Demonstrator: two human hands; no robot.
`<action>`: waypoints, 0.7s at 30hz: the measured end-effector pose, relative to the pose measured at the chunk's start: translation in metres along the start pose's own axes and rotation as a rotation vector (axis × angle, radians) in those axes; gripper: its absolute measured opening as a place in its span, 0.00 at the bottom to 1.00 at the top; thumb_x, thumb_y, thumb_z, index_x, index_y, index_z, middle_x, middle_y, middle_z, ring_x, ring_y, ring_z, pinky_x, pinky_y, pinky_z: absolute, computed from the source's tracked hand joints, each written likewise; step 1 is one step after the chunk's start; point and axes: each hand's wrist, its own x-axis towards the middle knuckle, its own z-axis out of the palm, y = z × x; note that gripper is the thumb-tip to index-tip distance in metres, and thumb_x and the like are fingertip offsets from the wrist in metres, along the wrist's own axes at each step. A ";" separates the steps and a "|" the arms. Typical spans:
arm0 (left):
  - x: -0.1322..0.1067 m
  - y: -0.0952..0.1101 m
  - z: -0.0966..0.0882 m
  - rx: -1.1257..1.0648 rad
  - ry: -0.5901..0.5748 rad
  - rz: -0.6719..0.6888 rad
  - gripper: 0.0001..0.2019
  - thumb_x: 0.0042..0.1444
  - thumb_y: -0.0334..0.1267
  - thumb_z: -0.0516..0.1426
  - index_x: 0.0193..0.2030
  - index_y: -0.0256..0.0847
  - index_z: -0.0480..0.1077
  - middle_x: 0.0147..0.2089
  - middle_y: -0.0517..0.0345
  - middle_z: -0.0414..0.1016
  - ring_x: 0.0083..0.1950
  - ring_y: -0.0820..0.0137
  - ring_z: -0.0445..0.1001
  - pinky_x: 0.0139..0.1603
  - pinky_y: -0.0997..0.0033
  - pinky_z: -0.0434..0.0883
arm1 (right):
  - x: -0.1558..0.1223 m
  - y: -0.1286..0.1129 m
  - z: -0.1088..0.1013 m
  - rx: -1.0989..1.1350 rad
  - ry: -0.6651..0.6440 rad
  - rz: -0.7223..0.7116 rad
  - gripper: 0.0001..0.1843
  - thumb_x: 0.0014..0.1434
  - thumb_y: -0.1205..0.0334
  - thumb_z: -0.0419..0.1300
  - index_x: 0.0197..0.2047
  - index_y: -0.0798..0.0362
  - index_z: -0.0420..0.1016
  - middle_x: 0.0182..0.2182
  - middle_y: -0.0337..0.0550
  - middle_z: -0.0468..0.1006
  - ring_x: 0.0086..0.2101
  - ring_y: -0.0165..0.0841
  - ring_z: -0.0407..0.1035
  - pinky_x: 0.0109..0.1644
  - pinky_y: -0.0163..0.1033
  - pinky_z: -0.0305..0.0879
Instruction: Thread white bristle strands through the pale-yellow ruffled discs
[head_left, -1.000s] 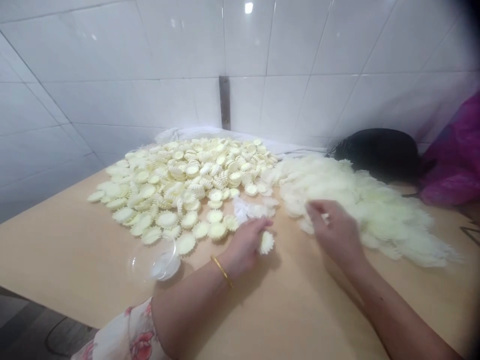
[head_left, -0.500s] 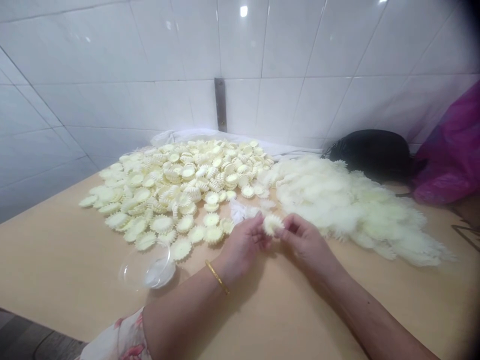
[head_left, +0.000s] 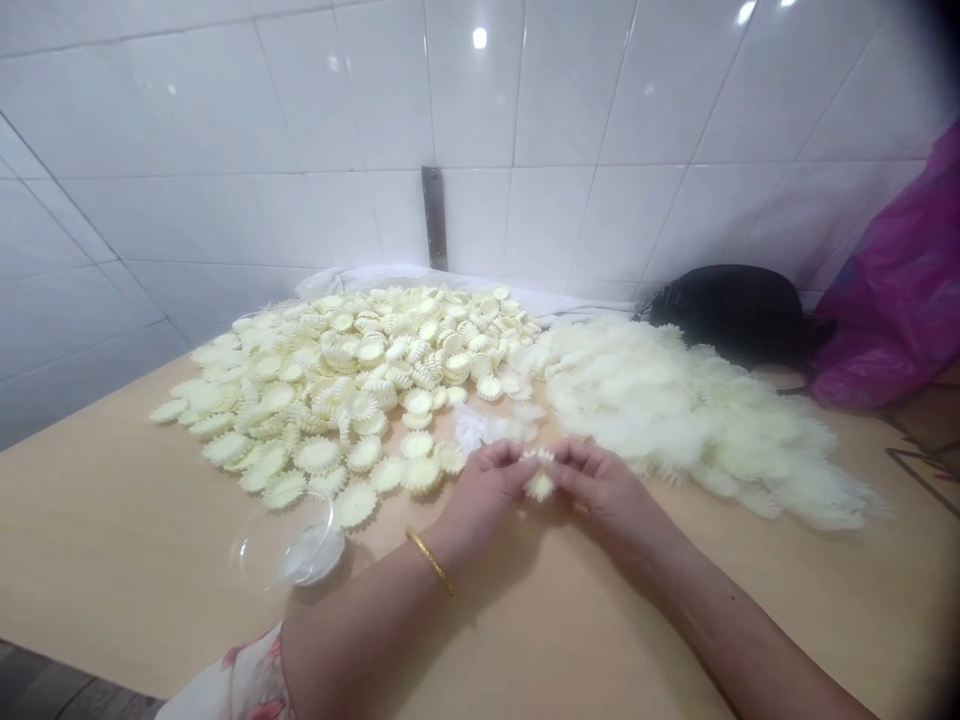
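Left hand (head_left: 484, 490) and right hand (head_left: 607, 495) pinch one pale frilled disc (head_left: 538, 482) between their fingertips, lower centre of frame. Light pressure suits its thin ruffled edge. Flat discs (head_left: 330, 390) lie left on the surface (head_left: 112, 510); a fluffy heap (head_left: 675, 410) lies right.

The left hand (head_left: 484, 487) and the right hand (head_left: 606, 488) are bare and meet just below the middle of the frame. Their fingertips (head_left: 513, 462) pinch in close, and the 2 hands almost touch. The left arm (head_left: 360, 640) comes up from the bottom edge. The right arm (head_left: 739, 630) comes up from the lower right. Both wrists bend a bit.
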 end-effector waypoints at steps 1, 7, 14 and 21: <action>0.000 -0.001 0.000 0.016 0.000 0.009 0.11 0.42 0.35 0.62 0.20 0.37 0.62 0.18 0.63 0.63 0.20 0.79 0.61 0.24 0.77 0.59 | -0.001 0.000 0.001 -0.027 0.003 -0.018 0.15 0.45 0.50 0.64 0.25 0.53 0.69 0.19 0.36 0.71 0.21 0.27 0.63 0.26 0.33 0.58; 0.004 -0.008 -0.005 0.078 -0.046 0.083 0.18 0.46 0.51 0.59 0.23 0.35 0.66 0.20 0.61 0.65 0.21 0.78 0.61 0.22 0.77 0.57 | -0.002 0.006 0.005 -0.142 -0.019 -0.099 0.18 0.53 0.47 0.56 0.22 0.52 0.65 0.19 0.37 0.69 0.24 0.30 0.63 0.30 0.35 0.60; 0.006 -0.009 -0.007 0.067 -0.084 0.067 0.20 0.46 0.53 0.58 0.23 0.35 0.66 0.20 0.58 0.67 0.21 0.76 0.64 0.23 0.75 0.59 | -0.003 0.005 0.008 -0.332 0.031 -0.157 0.21 0.56 0.50 0.52 0.18 0.53 0.61 0.17 0.36 0.63 0.21 0.28 0.57 0.27 0.34 0.55; 0.007 -0.004 -0.007 0.066 -0.125 0.043 0.18 0.47 0.51 0.58 0.24 0.35 0.66 0.22 0.57 0.69 0.22 0.77 0.64 0.21 0.77 0.58 | 0.000 0.004 0.005 -0.384 0.200 -0.192 0.19 0.55 0.51 0.53 0.18 0.53 0.62 0.17 0.36 0.65 0.22 0.29 0.59 0.28 0.34 0.56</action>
